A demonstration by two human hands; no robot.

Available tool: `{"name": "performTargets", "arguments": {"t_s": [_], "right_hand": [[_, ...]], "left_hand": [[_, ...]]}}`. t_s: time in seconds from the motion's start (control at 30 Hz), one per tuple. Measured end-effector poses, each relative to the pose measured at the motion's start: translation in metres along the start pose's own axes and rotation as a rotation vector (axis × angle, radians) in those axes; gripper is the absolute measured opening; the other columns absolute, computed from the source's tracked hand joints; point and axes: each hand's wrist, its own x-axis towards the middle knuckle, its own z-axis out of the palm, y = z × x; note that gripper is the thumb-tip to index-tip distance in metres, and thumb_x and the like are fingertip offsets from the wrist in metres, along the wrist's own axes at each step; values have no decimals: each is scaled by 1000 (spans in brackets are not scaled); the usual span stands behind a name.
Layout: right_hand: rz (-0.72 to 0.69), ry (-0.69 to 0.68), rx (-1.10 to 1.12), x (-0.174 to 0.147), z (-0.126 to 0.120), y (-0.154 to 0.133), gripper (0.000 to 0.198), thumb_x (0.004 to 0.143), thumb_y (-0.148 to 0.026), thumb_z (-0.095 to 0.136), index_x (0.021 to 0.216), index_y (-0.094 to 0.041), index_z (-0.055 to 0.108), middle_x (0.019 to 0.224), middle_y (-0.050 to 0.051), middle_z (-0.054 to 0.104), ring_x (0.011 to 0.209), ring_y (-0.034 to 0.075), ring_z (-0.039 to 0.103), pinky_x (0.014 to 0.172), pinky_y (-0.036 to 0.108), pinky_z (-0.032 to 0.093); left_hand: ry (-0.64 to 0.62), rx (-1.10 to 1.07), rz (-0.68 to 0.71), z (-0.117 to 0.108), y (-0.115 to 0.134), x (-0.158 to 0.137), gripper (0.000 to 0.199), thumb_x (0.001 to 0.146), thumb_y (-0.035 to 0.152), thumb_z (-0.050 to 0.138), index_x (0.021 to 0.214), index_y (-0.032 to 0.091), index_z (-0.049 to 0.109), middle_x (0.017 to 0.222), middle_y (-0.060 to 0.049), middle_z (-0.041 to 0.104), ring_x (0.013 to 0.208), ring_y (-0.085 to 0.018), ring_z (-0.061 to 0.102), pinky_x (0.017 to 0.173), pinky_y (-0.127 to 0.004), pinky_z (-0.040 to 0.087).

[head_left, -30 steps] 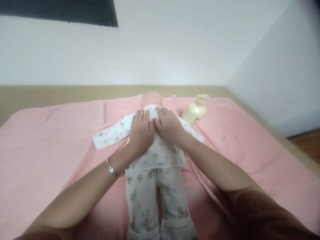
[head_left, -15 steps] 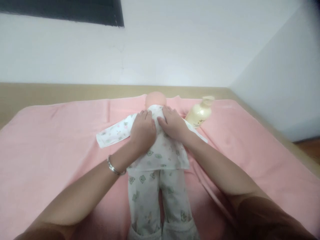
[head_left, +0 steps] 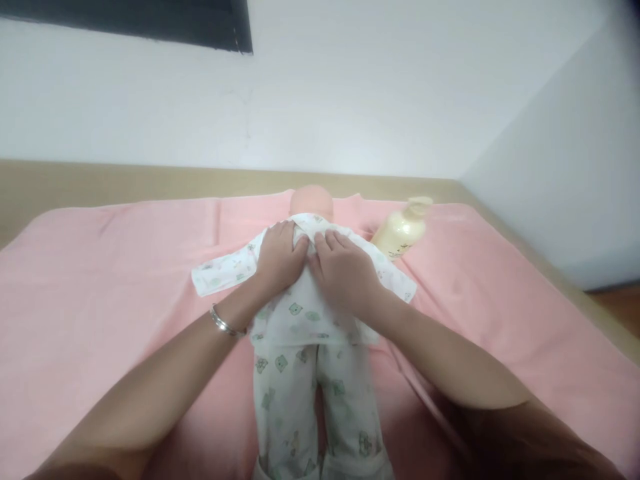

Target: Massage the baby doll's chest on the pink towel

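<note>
A bald baby doll lies stretched out with its head toward the wall; no face shows from here. It wears a white long-sleeved top and matching trousers, printed with small green and brown animals. My left hand rests on the left side of the upper torso, fingers stretched out and thumb pointing inward. Lying flat on the right side of the torso is my right hand, fingertips near the neckline. The top's fabric creases between the two hands. Neither hand holds anything visible.
A pink sheet with some folds lies under the doll. To the doll's right a pale yellow pump bottle leans beside the sleeve. White walls rise behind and at the right, and a dark panel hangs upper left.
My right hand has slid slightly down and inward over the top, uncovering more of the right sleeve. The left hand has shifted a little left and its thumb is spread. Fabric near the neckline is more creased.
</note>
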Motion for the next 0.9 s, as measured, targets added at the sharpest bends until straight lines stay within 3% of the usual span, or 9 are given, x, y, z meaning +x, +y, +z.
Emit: {"name": "performTargets", "arguments": {"t_s": [0.2,0.37,0.73,0.9], "right_hand": [[11,54,94,11,10,14,54,103,-33,33,142,-2,52,147,21,54,140,30,50,116,47,44],[19,60,80,9,10,12,54,103,-32,32,141,0,52,146,22,55,140,31,51,114,46,45],[29,22,89,11,7,13,53,103,-33,30,139,-2,53,144,21,57,138,31,52,112,45,46],[51,-1,104,12,4,13,53,103,-33,32,141,-2,52,146,21,56,141,31,49,114,45,44]], "left_hand": [[14,6,5,3,-3,-3,34,93,33,36,109,15,60,111,-16,67,107,-30,58,102,-48,45],[7,5,-7,2,-2,-4,36,93,33,37,111,13,61,114,-16,67,110,-30,58,103,-47,45],[12,26,12,3,1,-2,32,93,31,36,104,15,62,109,-16,69,108,-31,60,101,-49,46],[23,18,10,3,4,-2,25,92,29,38,92,18,60,97,-14,68,100,-31,60,95,-47,47]]}}
